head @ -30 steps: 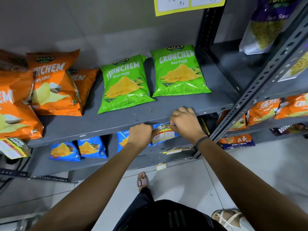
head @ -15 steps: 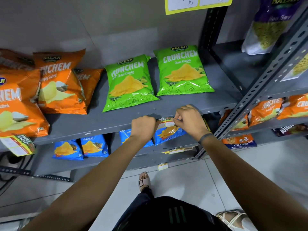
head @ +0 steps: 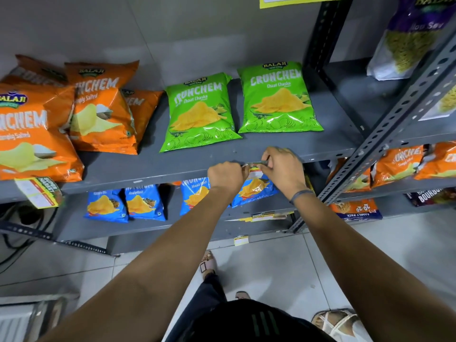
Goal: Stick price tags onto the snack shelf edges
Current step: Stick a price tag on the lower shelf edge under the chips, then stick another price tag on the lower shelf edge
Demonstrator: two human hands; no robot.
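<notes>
A small price tag is pinched between my left hand and my right hand, right at the front edge of the grey shelf. The tag lies nearly edge-on against that edge, below two green chip bags. Both hands have their fingers closed on the tag's ends. Another price tag hangs stuck on the same edge at the far left, under the orange chip bags.
Blue chip bags lie on the lower shelf, with loose yellow tags on its front. A slotted grey upright stands close to the right of my hands. A neighbouring rack holds more orange bags. My feet stand on the tiled floor below.
Both hands have lifted the tag from in front of the blue bags up to the shelf's front edge, and the tag has tilted to nearly edge-on.
</notes>
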